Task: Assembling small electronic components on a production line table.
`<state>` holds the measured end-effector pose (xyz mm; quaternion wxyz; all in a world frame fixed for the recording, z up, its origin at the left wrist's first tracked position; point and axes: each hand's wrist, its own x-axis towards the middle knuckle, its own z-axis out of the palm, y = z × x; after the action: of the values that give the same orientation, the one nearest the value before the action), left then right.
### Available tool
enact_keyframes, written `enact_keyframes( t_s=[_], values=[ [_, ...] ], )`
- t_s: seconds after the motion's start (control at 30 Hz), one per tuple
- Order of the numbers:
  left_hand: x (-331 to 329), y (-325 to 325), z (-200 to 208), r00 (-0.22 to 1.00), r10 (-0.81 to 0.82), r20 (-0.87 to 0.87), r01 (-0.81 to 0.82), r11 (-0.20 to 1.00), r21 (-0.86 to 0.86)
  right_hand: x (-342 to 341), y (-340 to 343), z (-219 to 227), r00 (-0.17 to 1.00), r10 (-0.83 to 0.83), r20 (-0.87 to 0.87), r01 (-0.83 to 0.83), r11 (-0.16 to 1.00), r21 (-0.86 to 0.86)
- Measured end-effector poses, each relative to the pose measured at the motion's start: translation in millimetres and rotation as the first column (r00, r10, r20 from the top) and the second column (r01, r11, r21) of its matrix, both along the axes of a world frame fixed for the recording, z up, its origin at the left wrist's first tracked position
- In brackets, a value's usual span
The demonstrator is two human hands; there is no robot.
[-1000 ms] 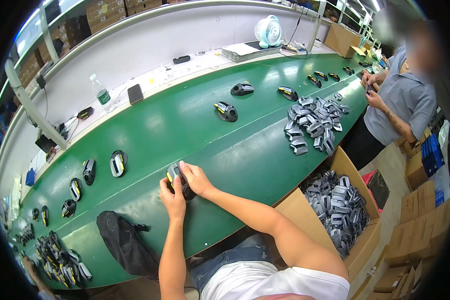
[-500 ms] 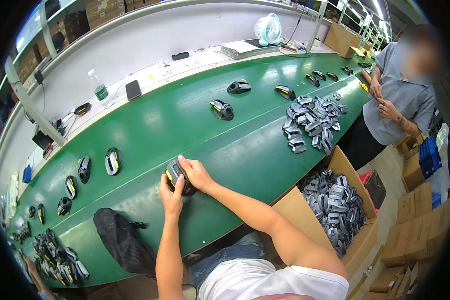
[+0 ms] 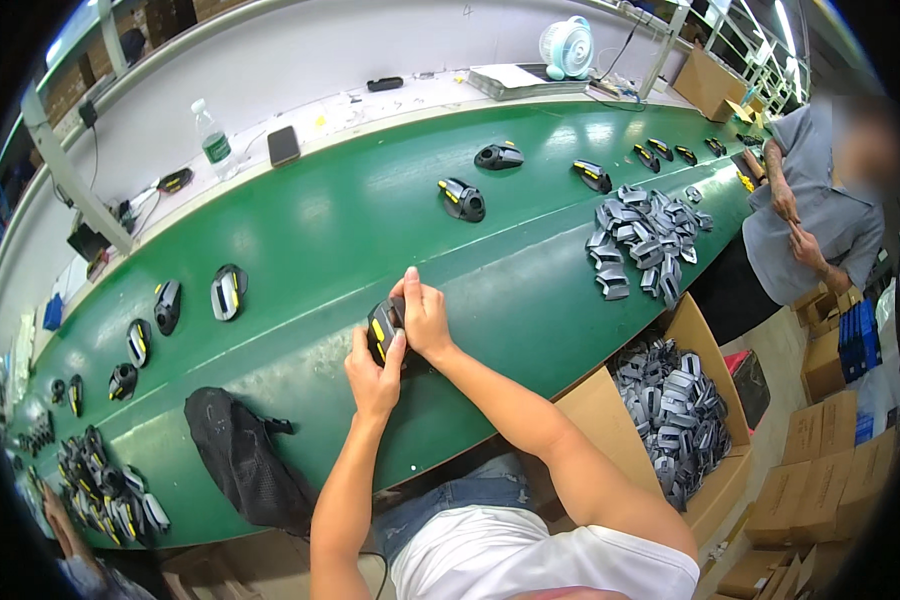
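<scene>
Over the green table in front of me, both hands hold a black-and-grey plastic housing [image 3: 378, 338] with yellow strips. My left hand [image 3: 374, 380] grips its near left side, thumb on top and fingers around the edge. My right hand [image 3: 426, 318] closes on the far right side, covering much of it. The underside of the housing is hidden. Beyond the hands lie two similar housings, one nearer [image 3: 464, 201] and one farther [image 3: 498, 156]. Another housing with a grey panel [image 3: 229, 292] is to the left.
Grey plastic pieces [image 3: 645, 235] are heaped at right, above an open carton [image 3: 715, 340] of similar pieces. A black mesh bag [image 3: 235, 450] lies at near left, beside piled housings [image 3: 95, 485]. A co-worker [image 3: 805, 200] stands at right; another person's hand [image 3: 58, 515] shows at lower left.
The whole view has shifted. Both hands have carried the housing a little to the right and away from me, and my right fingers now wrap its far end.
</scene>
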<state>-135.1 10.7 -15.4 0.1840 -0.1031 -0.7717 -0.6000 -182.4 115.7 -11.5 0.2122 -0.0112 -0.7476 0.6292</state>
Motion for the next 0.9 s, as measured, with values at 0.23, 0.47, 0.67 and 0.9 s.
enact_keyframes(
  t_s=[0.23,0.47,0.67,0.9],
  values=[
    [-4,8,1,0.998,0.048,0.044,-0.050,0.998,0.047,-10,-4,-7,0.995,-0.058,-0.078,0.056,0.998,-0.023],
    [-21,5,-5,0.953,-0.184,0.239,0.053,0.882,0.468,-19,7,-12,0.980,0.187,0.073,-0.165,0.958,-0.236],
    [-39,-20,-21,0.954,-0.256,0.155,0.115,0.790,0.602,-14,6,1,0.790,0.606,0.094,-0.503,0.728,-0.467],
    [-38,-20,-14,0.997,-0.061,0.048,0.029,0.867,0.498,-2,2,9,0.936,0.302,-0.183,-0.243,0.926,0.288]
  ],
)
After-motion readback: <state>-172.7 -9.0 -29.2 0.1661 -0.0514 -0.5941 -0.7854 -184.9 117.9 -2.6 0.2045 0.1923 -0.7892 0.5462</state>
